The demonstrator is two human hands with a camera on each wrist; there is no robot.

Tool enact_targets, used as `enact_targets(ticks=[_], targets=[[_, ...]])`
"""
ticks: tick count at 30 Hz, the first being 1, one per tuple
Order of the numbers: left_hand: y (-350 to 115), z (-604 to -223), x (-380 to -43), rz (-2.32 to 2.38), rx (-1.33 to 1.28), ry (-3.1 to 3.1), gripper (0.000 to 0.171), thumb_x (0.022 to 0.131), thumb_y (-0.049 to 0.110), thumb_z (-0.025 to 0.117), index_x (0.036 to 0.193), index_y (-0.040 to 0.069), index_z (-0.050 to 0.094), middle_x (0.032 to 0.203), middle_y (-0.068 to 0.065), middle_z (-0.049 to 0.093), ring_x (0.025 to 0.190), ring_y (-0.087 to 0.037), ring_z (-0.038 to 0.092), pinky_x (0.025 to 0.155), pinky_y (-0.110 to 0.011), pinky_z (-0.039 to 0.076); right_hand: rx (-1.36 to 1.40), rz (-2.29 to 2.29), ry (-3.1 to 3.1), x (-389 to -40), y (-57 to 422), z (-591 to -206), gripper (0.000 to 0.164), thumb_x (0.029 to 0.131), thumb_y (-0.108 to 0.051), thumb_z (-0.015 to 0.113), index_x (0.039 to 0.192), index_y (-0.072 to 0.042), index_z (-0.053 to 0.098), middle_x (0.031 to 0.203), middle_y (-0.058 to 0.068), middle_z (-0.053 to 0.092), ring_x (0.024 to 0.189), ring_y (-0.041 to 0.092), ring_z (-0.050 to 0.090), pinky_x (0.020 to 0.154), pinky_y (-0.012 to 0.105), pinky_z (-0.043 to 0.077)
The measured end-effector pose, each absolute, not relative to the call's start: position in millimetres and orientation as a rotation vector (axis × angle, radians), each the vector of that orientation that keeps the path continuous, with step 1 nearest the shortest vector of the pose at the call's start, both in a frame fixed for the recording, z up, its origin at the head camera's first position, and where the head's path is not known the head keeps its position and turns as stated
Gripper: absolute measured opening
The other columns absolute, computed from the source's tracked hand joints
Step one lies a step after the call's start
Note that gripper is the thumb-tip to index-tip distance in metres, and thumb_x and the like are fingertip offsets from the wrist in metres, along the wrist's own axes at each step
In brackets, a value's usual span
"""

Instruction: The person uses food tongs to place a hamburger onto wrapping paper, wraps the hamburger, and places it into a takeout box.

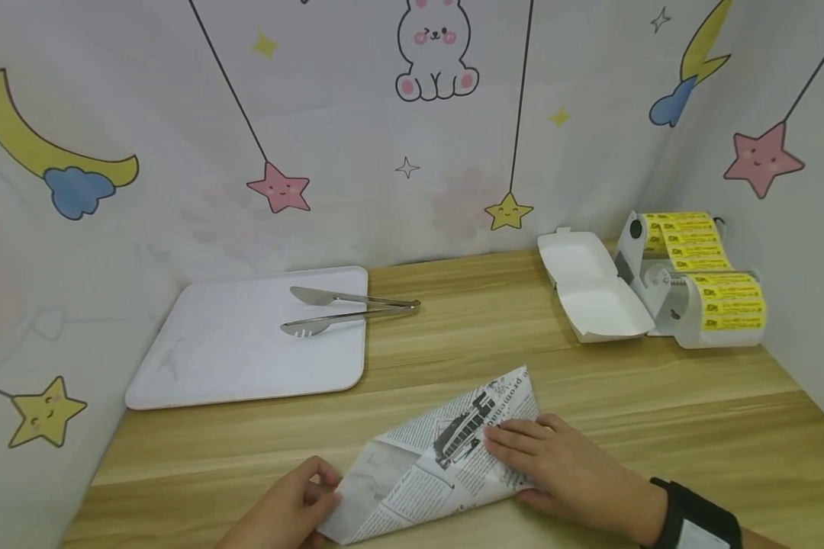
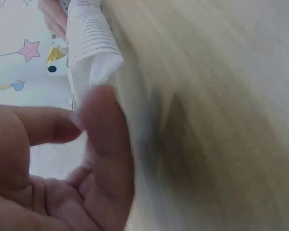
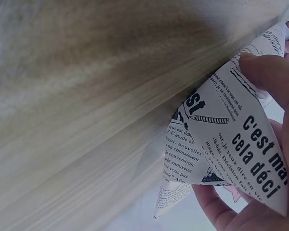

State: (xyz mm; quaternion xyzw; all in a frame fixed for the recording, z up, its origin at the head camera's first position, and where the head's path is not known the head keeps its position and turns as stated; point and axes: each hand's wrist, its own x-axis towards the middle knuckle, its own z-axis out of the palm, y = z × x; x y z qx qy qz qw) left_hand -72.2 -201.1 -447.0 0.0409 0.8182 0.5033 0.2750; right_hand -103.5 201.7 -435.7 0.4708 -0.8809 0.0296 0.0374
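A newsprint-patterned sheet of wrapping paper (image 1: 446,457), folded into a long tapering packet, lies slantwise near the table's front edge. My left hand (image 1: 291,503) pinches its plain, pale left end between thumb and fingertips. In the left wrist view, the curled thumb and finger of the left hand (image 2: 103,149) meet at the paper's tip (image 2: 94,36). Over the packet's right part lie the fingers of my right hand (image 1: 556,469), with the thumb at the near edge. The right wrist view shows the printed paper (image 3: 231,125) gripped between that thumb and the fingers. Whatever is inside the packet is hidden.
A white tray (image 1: 247,366) stands at the back left, with metal tongs (image 1: 357,301) lying across its right edge. At the back right are an opened white takeaway box (image 1: 597,305) and a label dispenser (image 1: 673,282) with yellow stickers. A patterned curtain (image 1: 357,130) hangs behind.
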Motion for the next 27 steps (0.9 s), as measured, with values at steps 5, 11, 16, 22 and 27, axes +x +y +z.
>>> enact_targets(ticks=[5, 11, 16, 22, 27], targets=[[-204.0, -446.3, -75.4, 1.582, 0.237, 2.035, 0.035, 0.102, 0.006, 0.055, 0.134, -0.002, 0.043, 0.073, -0.004, 0.061, 0.053, -0.011, 0.058, 0.047, -0.022, 0.049, 1.445, 0.09, -2.702, -103.5, 201.9, -436.2, 0.07, 0.086, -0.042, 0.08, 0.146, -0.013, 0.057, 0.149, 0.0, 0.055, 0.13, 0.021, 0.054, 0.097, 0.05, 0.048], [-206.8, -445.4, -82.2, 1.89, 0.24, 1.663, 0.024, 0.107, 0.008, 0.044, 0.12, 0.003, 0.064, 0.097, -0.001, 0.064, 0.068, -0.01, 0.061, 0.063, -0.025, 0.055, 1.45, 0.069, -2.708, -104.3, 201.5, -435.9, 0.067, 0.087, -0.04, 0.079, 0.145, -0.014, 0.058, 0.148, -0.001, 0.056, 0.13, 0.021, 0.055, 0.096, 0.049, 0.048], [-205.9, -451.2, -83.7, 2.103, 0.62, 1.356, 0.049, 0.101, -0.012, 0.031, 0.135, 0.007, 0.061, 0.125, -0.001, 0.065, 0.103, -0.013, 0.065, 0.091, -0.029, 0.055, 1.447, 0.072, -2.725, -104.3, 201.1, -435.5, 0.065, 0.089, -0.04, 0.078, 0.146, -0.015, 0.057, 0.149, -0.002, 0.055, 0.131, 0.02, 0.054, 0.097, 0.051, 0.048], [-193.0, -453.3, -86.3, 2.053, 0.893, 1.891, 0.037, 0.093, -0.019, 0.055, 0.119, 0.005, 0.066, 0.118, -0.001, 0.065, 0.108, -0.01, 0.061, 0.091, -0.025, 0.054, 1.439, 0.064, -2.693, -104.0, 202.1, -437.0, 0.066, 0.087, -0.039, 0.08, 0.144, -0.014, 0.059, 0.147, -0.002, 0.056, 0.129, 0.02, 0.055, 0.096, 0.049, 0.048], [-180.3, -451.2, -88.9, 1.956, 1.028, 2.218, 0.039, 0.087, -0.023, 0.06, 0.114, 0.005, 0.065, 0.122, -0.007, 0.05, 0.111, -0.012, 0.053, 0.083, -0.03, 0.056, 1.448, 0.072, -2.666, -103.9, 201.5, -436.8, 0.066, 0.086, -0.039, 0.081, 0.143, -0.013, 0.06, 0.146, -0.002, 0.057, 0.128, 0.019, 0.055, 0.095, 0.048, 0.048]])
